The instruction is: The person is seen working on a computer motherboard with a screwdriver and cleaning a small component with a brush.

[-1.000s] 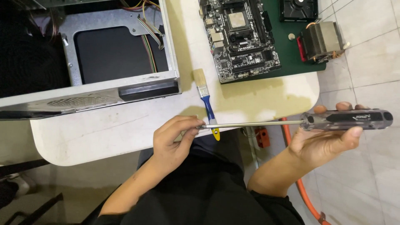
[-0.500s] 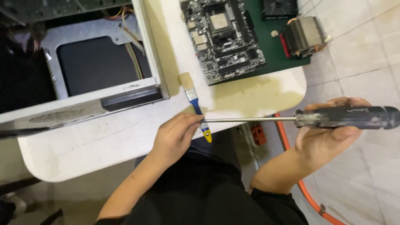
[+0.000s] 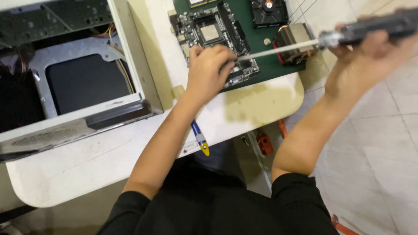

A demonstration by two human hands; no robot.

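My right hand (image 3: 363,65) grips the dark handle of a long screwdriver (image 3: 370,30), raised at the upper right. Its metal shaft runs left to my left hand (image 3: 209,72), which pinches the shaft near the tip. The tip is hidden under my fingers. That hand hovers over a black motherboard (image 3: 213,32) lying on a green mat (image 3: 265,65) on the white table (image 3: 87,161). A small brush with a blue and yellow handle (image 3: 199,138) lies on the table under my left forearm.
An open white computer case (image 3: 82,82) lies at the left with loose wires inside. A metal heatsink cooler (image 3: 298,37) and a black fan (image 3: 267,9) sit at the mat's right side. Tiled floor and an orange hose (image 3: 282,128) lie to the right.
Both hands moved the screwdriver up and away from the table's front edge to over the motherboard. The left hand left the brush area; the view shifted.
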